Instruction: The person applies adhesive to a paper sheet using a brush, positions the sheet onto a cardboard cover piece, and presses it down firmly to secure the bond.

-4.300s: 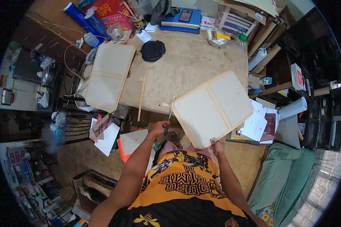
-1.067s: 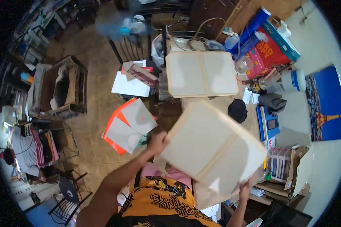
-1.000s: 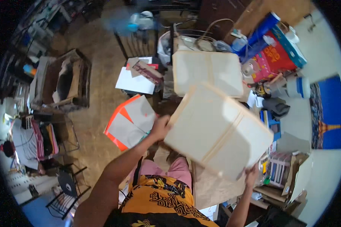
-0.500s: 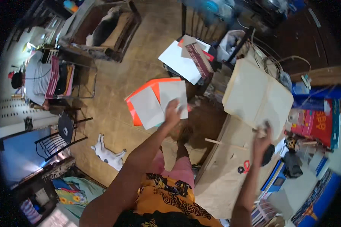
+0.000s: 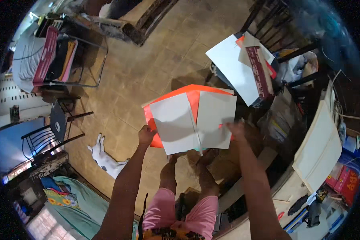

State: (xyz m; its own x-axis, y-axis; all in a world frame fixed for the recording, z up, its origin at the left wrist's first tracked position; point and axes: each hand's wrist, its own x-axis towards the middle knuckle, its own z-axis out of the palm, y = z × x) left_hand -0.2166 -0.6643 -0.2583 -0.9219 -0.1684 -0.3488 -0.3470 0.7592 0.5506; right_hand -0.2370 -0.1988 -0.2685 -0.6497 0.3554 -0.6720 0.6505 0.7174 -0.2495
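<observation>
In front of me is a bright orange sheet (image 5: 194, 105) with two pale grey-white boards lying on it, a left board (image 5: 172, 124) and a right board (image 5: 216, 114). A strip of orange shows between them at the top, and a narrow pale strip (image 5: 198, 140) lies along the gap lower down. My left hand (image 5: 147, 136) is closed on the orange sheet's left edge, thumb on top. At the right edge of the right board is my right hand (image 5: 237, 130), its fingers smeared by motion, so its grip is unclear.
A chair at the upper right bears a white sheet (image 5: 232, 68) and a maroon strip (image 5: 258, 72). On the right, a table carries a large cream folder (image 5: 318, 148) and tools. A black-and-white animal (image 5: 106, 160) lies on the tiled floor. Another person (image 5: 26, 60) sits at the upper left.
My view has turned toward the orange sheet, and the table has shifted right. My left hand went from the right board to the sheet's left edge; my right hand came from the table to the boards.
</observation>
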